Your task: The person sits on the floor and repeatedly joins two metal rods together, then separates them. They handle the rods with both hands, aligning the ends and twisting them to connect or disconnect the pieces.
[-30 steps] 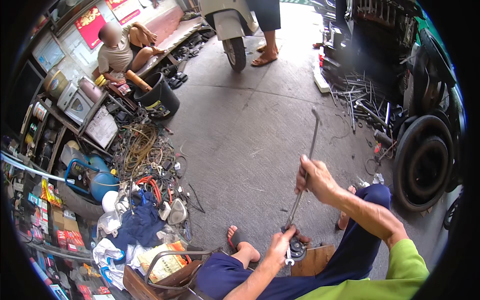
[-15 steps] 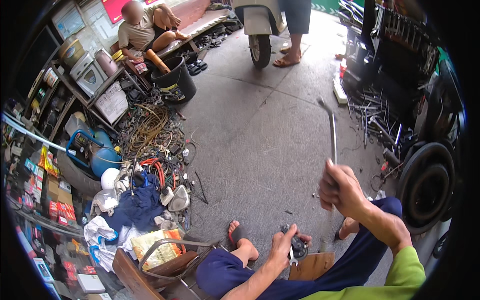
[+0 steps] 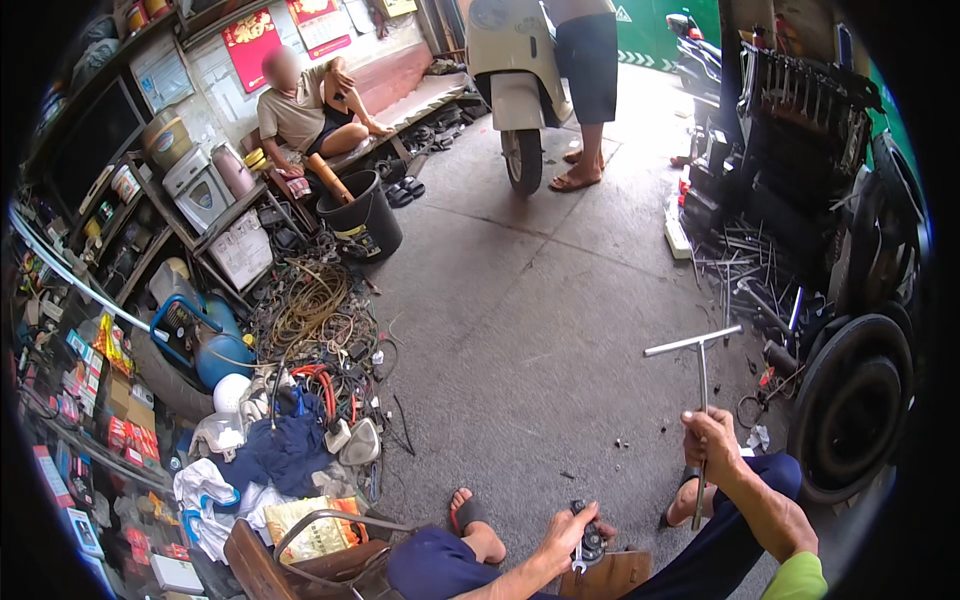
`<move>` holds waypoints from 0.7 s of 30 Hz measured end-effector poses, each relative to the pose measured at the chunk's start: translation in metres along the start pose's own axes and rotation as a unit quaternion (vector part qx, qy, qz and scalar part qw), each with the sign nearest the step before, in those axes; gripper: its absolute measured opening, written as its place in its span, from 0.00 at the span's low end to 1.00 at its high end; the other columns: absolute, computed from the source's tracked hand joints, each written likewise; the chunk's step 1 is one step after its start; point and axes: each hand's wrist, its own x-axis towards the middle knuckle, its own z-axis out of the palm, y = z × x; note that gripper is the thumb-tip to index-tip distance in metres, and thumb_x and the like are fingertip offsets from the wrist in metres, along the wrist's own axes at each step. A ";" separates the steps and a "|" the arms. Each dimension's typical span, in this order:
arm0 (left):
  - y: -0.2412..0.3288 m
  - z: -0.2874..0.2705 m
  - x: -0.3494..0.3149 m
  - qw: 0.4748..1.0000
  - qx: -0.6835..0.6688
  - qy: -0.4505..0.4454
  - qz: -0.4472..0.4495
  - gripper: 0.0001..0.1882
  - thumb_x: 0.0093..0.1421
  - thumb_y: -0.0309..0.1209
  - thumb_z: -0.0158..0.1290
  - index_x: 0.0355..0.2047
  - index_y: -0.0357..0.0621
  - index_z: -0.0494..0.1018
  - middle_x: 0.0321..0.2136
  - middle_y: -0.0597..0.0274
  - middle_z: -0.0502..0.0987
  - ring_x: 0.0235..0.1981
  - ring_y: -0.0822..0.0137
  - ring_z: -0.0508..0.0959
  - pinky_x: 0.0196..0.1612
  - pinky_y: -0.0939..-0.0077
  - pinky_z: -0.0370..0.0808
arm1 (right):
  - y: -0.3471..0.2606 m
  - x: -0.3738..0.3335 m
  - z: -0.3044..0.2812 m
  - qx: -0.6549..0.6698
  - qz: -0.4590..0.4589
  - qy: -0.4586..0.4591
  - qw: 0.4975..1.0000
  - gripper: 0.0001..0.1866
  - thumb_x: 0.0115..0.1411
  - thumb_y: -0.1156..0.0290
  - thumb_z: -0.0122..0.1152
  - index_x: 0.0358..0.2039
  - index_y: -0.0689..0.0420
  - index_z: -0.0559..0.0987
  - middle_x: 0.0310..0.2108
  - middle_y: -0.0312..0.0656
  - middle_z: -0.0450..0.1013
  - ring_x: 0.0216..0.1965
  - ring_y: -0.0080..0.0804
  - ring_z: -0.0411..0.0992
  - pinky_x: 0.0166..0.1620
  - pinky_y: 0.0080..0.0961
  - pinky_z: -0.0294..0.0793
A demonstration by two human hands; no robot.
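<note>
T-handled steel wrench [image 3: 700,400], long-shafted with a bright crossbar at its top, stands nearly upright in the right hand [image 3: 715,445]; the fingers [image 3: 700,432] are wrapped tight around the shaft about midway, so the crossbar rises well above the knuckles and the lower end runs down past the palm toward the blue-trousered knee [image 3: 740,510]. Left hand [image 3: 570,535] sits lower and closer in, its fingers curled shut around a small dark metal part [image 3: 592,545] with a silvery bit showing just below the fingertips; exactly what the part is cannot be told at this size. Wrench tip and part are apart, the tip hanging to the right of the left fingers; neither touches the other.

Judging from this, the step in hand seems to be bringing tool and part together, the wrench not yet seated; the next move likely calls for swinging the lower end leftward to the part, lining the socket squarely on its fastener, and steadying the part firmly against the wooden block [image 3: 610,575] just under the left fingers; a slanted approach could slip off. Beyond the fingertips lies bare grey concrete floor [image 3: 540,330], with loose tools [image 3: 740,260] well away.
</note>
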 end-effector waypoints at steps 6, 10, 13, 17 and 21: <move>0.004 0.010 0.014 1.000 0.029 0.002 0.005 0.16 0.67 0.38 0.48 0.34 0.32 0.69 0.27 0.41 0.79 0.27 0.57 0.82 0.28 0.68 0.80 | -0.020 -0.007 -0.007 0.008 -0.051 -0.018 0.998 0.15 0.59 0.59 0.57 0.23 0.54 0.67 0.12 0.30 0.58 0.11 0.18 0.54 0.16 0.20 0.55; 0.001 0.008 0.018 1.000 0.024 -0.002 0.015 0.16 0.67 0.38 0.48 0.34 0.32 0.68 0.27 0.42 0.79 0.27 0.56 0.82 0.30 0.67 0.82 | -0.014 -0.002 -0.018 0.058 -0.040 0.018 0.997 0.22 0.63 0.47 0.51 0.24 0.53 0.67 0.10 0.32 0.55 0.10 0.22 0.53 0.17 0.24 0.55; 0.001 0.012 0.015 0.999 0.022 0.018 0.025 0.17 0.66 0.38 0.49 0.33 0.32 0.69 0.27 0.43 0.79 0.24 0.61 0.80 0.26 0.70 0.78 | 0.000 -0.002 -0.018 0.022 -0.047 0.070 0.996 0.26 0.64 0.44 0.47 0.23 0.54 0.67 0.08 0.33 0.55 0.10 0.24 0.53 0.17 0.25 0.54; -0.002 0.004 0.017 0.999 0.017 0.013 0.025 0.17 0.65 0.39 0.50 0.33 0.33 0.70 0.27 0.43 0.79 0.24 0.61 0.80 0.26 0.70 0.79 | -0.003 -0.009 -0.012 -0.158 -0.073 0.046 0.984 0.30 0.64 0.45 0.43 0.15 0.56 0.69 0.10 0.36 0.61 0.13 0.24 0.59 0.20 0.25 0.57; -0.005 -0.007 0.023 0.996 0.078 -0.005 0.043 0.16 0.67 0.39 0.48 0.33 0.34 0.69 0.27 0.44 0.80 0.27 0.61 0.81 0.29 0.70 0.80 | 0.006 -0.005 -0.009 -0.185 -0.104 0.017 0.977 0.31 0.64 0.46 0.42 0.13 0.58 0.70 0.10 0.36 0.64 0.15 0.24 0.61 0.22 0.25 0.58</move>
